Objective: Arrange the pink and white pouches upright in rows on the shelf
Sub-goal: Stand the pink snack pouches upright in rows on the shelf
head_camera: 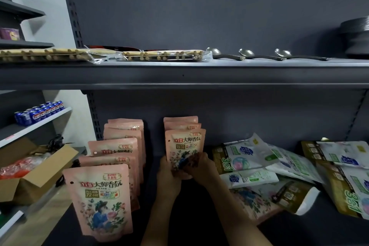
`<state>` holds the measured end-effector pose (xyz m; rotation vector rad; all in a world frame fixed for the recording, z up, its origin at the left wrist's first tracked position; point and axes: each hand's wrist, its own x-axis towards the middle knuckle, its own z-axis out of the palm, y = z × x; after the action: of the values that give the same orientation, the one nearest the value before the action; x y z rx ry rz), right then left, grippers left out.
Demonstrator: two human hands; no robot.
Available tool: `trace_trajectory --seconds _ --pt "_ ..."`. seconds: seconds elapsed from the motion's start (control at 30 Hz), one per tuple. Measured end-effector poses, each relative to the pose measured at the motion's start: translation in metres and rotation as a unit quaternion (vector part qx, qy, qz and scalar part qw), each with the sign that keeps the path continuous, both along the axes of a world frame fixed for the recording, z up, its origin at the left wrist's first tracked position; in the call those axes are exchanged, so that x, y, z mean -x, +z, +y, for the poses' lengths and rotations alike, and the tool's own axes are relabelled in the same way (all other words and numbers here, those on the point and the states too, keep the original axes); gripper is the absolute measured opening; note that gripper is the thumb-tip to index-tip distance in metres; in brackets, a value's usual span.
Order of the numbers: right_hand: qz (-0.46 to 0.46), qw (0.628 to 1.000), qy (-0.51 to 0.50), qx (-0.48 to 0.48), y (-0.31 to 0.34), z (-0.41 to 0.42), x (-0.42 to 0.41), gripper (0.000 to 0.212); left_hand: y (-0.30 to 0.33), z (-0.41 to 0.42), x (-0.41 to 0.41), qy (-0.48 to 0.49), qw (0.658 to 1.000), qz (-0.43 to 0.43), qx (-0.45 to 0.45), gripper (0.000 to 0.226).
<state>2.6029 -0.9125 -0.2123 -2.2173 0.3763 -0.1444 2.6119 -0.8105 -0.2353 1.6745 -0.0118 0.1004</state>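
The dark grey metal lower shelf (199, 231) carries the stock; a second dark grey metal upper shelf (183, 74) runs above it.

Along the left edge of the lower shelf, a row of pink floral plastic pouches (119, 158) stands upright, front to back, the nearest pouch (100, 201) at the front edge. A second, shorter row of three pink pouches (182, 126) stands near the middle, toward the back wall.

At the right end of the lower shelf, white, green and gold plastic pouches (295, 162) lie flat and overlapping in a loose heap. One pink floral pouch (253, 201) lies flat, partly under that heap.

On the upper shelf, clear packets of pale wooden sticks (165, 56) lie toward the left end, three metal spoons (247, 55) toward the right, and a stack of dark bowls (357, 36) at the right end.

The front pink pouch of the middle row (184, 146) stands upright, gripped at its lower part by both hands. The left hand (169, 173) has fingers curled round its lower left edge. The right hand (201, 168) has fingers curled over its lower right face.
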Motion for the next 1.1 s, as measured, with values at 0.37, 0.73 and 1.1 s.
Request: trace_trajectory --seconds 0.37,0.73,1.1 --pt "-0.033 0.999 -0.002 0.027 0.015 -0.013 0.013 0.059 0.021 0.003 0.01 0.166 0.969 -0.15 -0.101 0.058" --pt "-0.149 0.977 -0.098 0.119 0.045 -0.06 0.079 0.024 0.009 -0.054 0.035 -0.005 0.967 -0.142 -0.211 0.02" --pt "-0.099 0.991 -0.078 0.036 0.024 -0.09 0.126 0.029 -0.007 -0.098 0.094 -0.089 0.969 0.09 -0.21 0.066"
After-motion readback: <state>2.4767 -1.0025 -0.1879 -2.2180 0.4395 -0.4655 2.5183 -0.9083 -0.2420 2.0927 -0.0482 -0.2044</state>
